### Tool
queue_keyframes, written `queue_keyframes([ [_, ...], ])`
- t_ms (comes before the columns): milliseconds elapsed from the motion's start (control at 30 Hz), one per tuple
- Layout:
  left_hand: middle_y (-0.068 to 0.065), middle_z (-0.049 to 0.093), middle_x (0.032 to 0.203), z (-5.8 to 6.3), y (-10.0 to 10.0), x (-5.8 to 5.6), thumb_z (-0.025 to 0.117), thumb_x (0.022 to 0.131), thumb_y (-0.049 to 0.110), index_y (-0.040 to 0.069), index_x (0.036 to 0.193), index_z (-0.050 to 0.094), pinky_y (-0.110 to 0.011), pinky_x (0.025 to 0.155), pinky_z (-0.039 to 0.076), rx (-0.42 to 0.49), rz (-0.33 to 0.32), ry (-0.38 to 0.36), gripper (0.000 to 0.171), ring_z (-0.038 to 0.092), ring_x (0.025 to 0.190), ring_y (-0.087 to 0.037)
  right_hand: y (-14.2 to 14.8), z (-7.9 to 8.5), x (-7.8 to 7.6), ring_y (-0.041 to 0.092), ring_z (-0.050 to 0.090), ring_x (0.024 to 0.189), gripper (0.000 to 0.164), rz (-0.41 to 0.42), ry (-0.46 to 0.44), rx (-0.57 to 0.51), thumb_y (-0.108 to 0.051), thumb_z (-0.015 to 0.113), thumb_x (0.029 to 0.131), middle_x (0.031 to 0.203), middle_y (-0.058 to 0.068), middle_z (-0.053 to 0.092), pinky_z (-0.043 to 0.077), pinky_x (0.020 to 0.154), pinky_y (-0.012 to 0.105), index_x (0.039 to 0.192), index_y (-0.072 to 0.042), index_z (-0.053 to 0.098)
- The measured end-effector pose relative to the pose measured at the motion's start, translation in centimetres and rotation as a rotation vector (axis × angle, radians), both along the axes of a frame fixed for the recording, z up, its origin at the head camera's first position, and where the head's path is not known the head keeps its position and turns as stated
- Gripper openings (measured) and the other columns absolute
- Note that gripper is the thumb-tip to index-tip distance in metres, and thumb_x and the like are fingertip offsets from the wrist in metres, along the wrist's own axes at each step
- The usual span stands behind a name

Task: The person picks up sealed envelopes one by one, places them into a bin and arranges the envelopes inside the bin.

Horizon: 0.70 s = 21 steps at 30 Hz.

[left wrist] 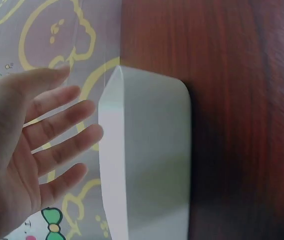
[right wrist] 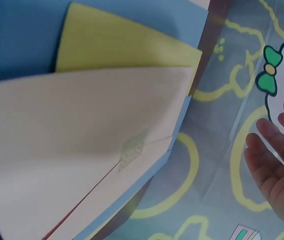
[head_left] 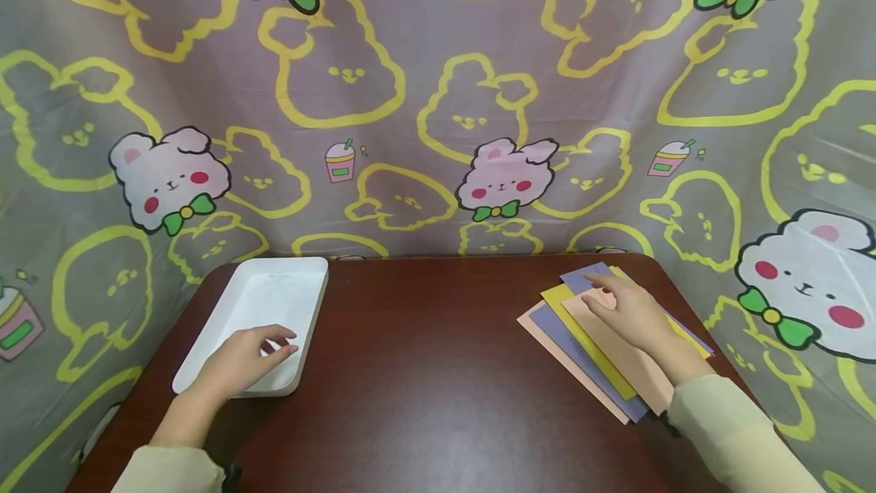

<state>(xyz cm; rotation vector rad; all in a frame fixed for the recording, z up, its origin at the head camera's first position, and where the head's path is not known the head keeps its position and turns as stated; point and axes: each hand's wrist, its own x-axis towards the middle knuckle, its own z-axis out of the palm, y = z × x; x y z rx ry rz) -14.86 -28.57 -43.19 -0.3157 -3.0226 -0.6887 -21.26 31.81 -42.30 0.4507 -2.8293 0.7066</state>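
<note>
My left hand hovers over the near part of a shallow white tray, its fingers loosely bent and holding nothing. In the left wrist view that hand shows spread fingers beside the tray's wall. On the right, a fanned pile of flat paper pieces, peach, yellow and blue-purple, lies under my right hand. In the right wrist view this hand looks relaxed and apart from the top peach piece, which bears a small printed patch.
The dark brown wooden table lies between the tray and the papers. A grey cloth with yellow outlines and cartoon rabbits hangs along the back and both sides, close to the table's edges.
</note>
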Motion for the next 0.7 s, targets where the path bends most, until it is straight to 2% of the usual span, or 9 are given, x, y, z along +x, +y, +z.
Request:
queue_keyframes([
  [200,0.003,0.07,0.09,-0.6,-0.9,1.2,0.081,0.089,0.034,0.011,0.105,0.075,-0.038,0.068,0.053,0.031,0.018,-0.132,0.029,0.064,0.081,-0.016,1.2,-0.3,0.4,0.047,0.061,0.108,0.05,-0.035,0.004,-0.003,-0.028,0.066,0.101,0.122,0.025,0.066,0.051,0.085,0.062,0.141,0.001,0.057],
  [300,0.005,0.069,0.089,-1.1,-1.2,1.2,0.082,0.086,0.036,0.014,0.102,0.075,-0.037,0.068,0.053,0.052,0.009,-0.161,0.029,0.063,0.08,-0.014,1.7,-0.5,0.6,0.047,0.061,0.109,0.051,-0.061,-0.005,-0.008,-0.029,0.066,0.101,0.122,0.025,0.066,0.05,0.086,0.062,0.141,0.001,0.057],
  [533,0.009,0.066,0.083,-2.5,-1.8,1.0,0.086,0.082,0.029,0.017,0.093,0.074,-0.032,0.064,0.051,0.093,-0.055,-0.135,0.02,0.06,0.074,-0.009,2.9,-1.6,1.0,0.046,0.061,0.106,0.051,-0.108,-0.044,-0.006,-0.029,0.067,0.1,0.119,0.025,0.066,0.051,0.08,0.06,0.14,0.001,0.058],
  [700,0.012,0.066,0.082,-3.4,-2.5,0.6,0.085,0.083,0.024,0.018,0.091,0.073,-0.03,0.064,0.051,0.088,-0.111,-0.127,0.016,0.06,0.074,-0.006,3.6,-2.4,1.2,0.043,0.062,0.103,0.05,-0.132,-0.053,-0.003,-0.029,0.069,0.099,0.116,0.024,0.066,0.052,0.079,0.058,0.137,0.002,0.061],
])
